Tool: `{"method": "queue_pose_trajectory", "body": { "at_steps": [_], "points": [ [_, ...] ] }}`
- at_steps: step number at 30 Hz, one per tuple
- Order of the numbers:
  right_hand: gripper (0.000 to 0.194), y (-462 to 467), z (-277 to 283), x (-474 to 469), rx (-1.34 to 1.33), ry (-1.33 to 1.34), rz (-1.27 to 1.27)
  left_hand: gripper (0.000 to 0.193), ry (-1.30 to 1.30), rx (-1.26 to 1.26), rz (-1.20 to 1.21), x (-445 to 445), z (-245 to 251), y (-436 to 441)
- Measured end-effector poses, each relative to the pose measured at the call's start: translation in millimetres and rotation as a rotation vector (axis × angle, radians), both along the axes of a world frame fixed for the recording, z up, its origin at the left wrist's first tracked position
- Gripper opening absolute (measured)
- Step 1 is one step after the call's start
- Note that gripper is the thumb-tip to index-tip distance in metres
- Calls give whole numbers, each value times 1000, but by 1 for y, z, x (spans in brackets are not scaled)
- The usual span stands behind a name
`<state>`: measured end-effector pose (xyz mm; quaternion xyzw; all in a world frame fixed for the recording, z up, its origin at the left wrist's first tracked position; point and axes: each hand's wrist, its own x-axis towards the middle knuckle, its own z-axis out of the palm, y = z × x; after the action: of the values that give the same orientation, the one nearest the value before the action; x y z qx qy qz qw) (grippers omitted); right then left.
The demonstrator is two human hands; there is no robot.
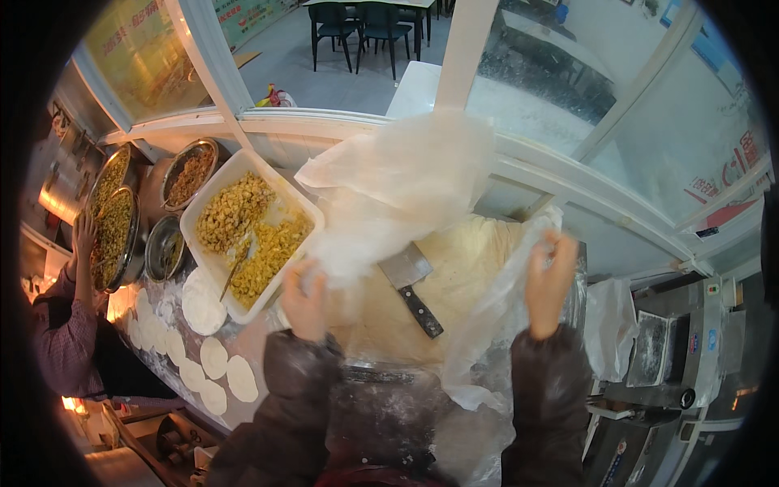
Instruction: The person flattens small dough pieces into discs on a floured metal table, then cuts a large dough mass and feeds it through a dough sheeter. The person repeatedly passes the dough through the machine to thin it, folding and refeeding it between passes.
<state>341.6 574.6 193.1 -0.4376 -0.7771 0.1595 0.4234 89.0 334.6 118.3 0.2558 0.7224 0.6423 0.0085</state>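
Note:
A thin, translucent plastic sheet billows over the far side of the worktop, blurred by motion. My left hand, beside the white tub's near corner, has its curled fingers on the sheet's left edge. On the right, my right hand pinches the sheet's other side, which trails down in loose folds. Between my hands lies a broad pale slab, apparently dough, partly under the plastic. A cleaver rests on it, black handle towards me and blade pointing away.
A white plastic tub holds two yellowish fillings and a spoon. Metal bowls of filling stand further left, where a co-worker's hand touches one. Flattened dough rounds lie on the floured table. A machine stands right; windows rise ahead.

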Motion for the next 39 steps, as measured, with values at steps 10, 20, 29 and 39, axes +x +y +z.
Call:
{"method": "queue_pose_trajectory", "body": {
  "at_steps": [10, 20, 29, 39],
  "points": [
    [31, -110, -128, -98, -144, -756, 346, 33, 215, -149, 45, -34, 0, -54],
    [14, -196, -23, 81, -1398, -6, 810, 52, 336, -705, -189, -32, -47, -62],
    [44, -317, 34, 280, -1208, 682, 328, 54, 250, -351, -453, 104, 98, 24],
    [44, -235, -151, 260, -657, -162, -383, 40, 5, -687, -810, 260, -41, 40]
  ]
}}
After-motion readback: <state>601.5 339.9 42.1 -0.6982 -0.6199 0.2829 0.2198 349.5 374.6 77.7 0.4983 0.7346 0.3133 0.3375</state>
